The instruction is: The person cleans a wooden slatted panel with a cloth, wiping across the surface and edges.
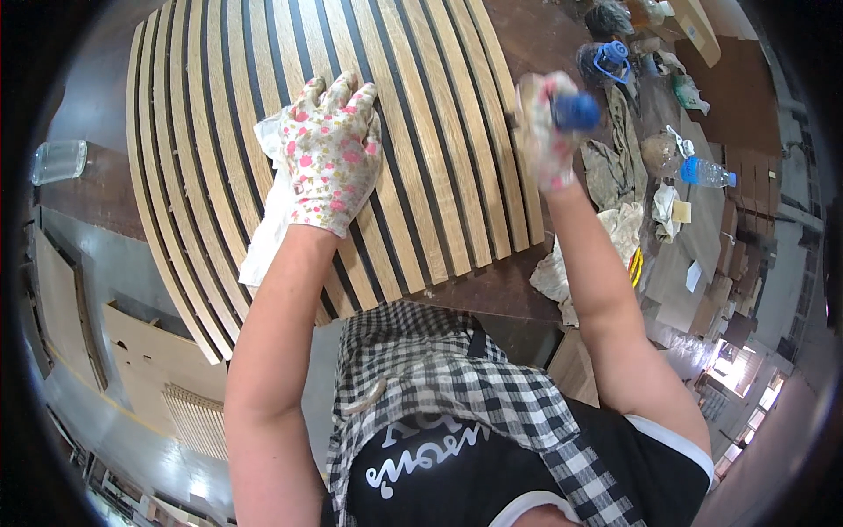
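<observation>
My left hand [329, 156], in a flowered glove, lies flat with its fingers slightly apart on a slatted wood panel [430, 176]. Beneath its palm is a folded white cloth [270, 227], which sticks out toward the wrist. My right hand [549, 140], gloved alike, is raised by the panel's right edge, closed around a blue-ended object [575, 112]. Motion smears that hand, so the object's exact kind is unclear. The panel has light wood strips with dark gaps between them.
A clear container [60, 162] rests at the left of the dark table [97, 198]. On the right are a large blue-capped bottle [604, 61], a water bottle [707, 173], a grey-green rag [615, 162] and a crumpled pale cloth [553, 272]. Boards [167, 369] stand at lower left.
</observation>
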